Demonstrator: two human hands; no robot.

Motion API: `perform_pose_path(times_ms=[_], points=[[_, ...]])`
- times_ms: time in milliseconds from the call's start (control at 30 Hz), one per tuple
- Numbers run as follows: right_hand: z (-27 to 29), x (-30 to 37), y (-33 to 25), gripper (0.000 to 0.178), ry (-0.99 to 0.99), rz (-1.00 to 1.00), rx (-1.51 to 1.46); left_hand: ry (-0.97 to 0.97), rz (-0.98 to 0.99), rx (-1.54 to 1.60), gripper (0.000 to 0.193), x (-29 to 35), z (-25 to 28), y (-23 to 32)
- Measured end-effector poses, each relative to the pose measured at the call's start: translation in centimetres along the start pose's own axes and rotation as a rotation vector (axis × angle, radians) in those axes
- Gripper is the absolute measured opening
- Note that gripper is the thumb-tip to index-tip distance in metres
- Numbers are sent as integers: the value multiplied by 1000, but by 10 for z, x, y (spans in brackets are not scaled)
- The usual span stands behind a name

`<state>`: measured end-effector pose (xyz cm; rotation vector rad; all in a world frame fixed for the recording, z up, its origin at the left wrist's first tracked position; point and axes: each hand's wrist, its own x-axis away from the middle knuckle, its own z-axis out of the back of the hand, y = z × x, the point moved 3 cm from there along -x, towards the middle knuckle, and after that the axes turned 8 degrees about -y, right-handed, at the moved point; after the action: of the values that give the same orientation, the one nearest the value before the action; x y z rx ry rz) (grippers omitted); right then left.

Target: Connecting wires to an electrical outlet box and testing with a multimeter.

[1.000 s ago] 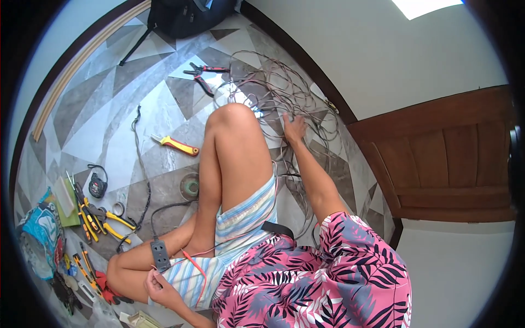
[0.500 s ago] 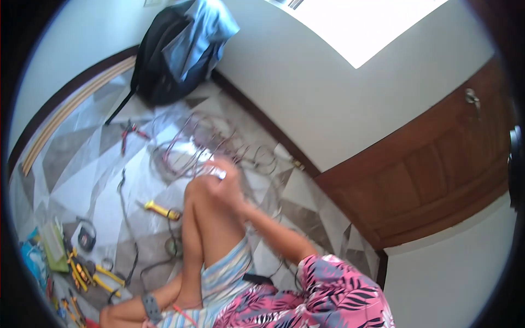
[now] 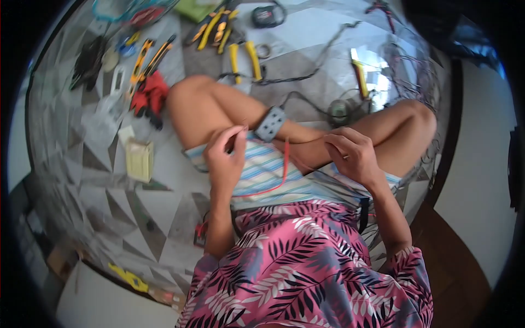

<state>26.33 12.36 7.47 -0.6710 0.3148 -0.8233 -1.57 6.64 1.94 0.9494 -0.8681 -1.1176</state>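
My left hand (image 3: 225, 161) is above my lap at the left, its thumb and fingertips brought together in a pinch. A thin tip seems to poke out there, too small to name. Over the other thigh, my right hand (image 3: 354, 157) has its fingers curled in; whatever they hold, if anything, is hidden. A red wire (image 3: 285, 167) curves across the striped shorts between the hands, one end pointing up. Close beyond it, a grey multi-socket outlet block (image 3: 270, 124) rests against my lower leg, with a dark cord (image 3: 306, 100) near it.
Pliers (image 3: 243, 60), a yellow-handled screwdriver (image 3: 360, 76), a tape measure (image 3: 268, 16) and a coil of wires (image 3: 407, 71) lie on the tiled floor ahead. Leftward are red-and-black gloves (image 3: 150, 95), a utility knife (image 3: 143, 57) and a pale yellow box (image 3: 139, 159).
The view has swung down and left, onto my lap. My right hand has come back from above the raised knee to over my thigh. My left hand now shows fully.
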Motion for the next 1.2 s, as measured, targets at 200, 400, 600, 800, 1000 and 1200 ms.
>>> perform_pose_path(times_ms=[200,400,600,800,1000,1200], points=[[-55,-17,-30,21,-248,104,-22,22,12,-33,10,3,19,-3],[-106,-28,-27,33,-309,188,138,0,-22,-58,11,6,26,-6],[-103,-26,-26,33,-256,297,140,24,-37,-68,14,13,23,-2],[-80,-32,-34,41,45,360,98,35,-214,-271,16,17,19,0],[-80,-52,-40,34,246,297,-98,-11,-220,-268,15,16,21,2],[-86,-62,-29,33,209,118,-284,-96,-246,-237,9,20,17,-1]])
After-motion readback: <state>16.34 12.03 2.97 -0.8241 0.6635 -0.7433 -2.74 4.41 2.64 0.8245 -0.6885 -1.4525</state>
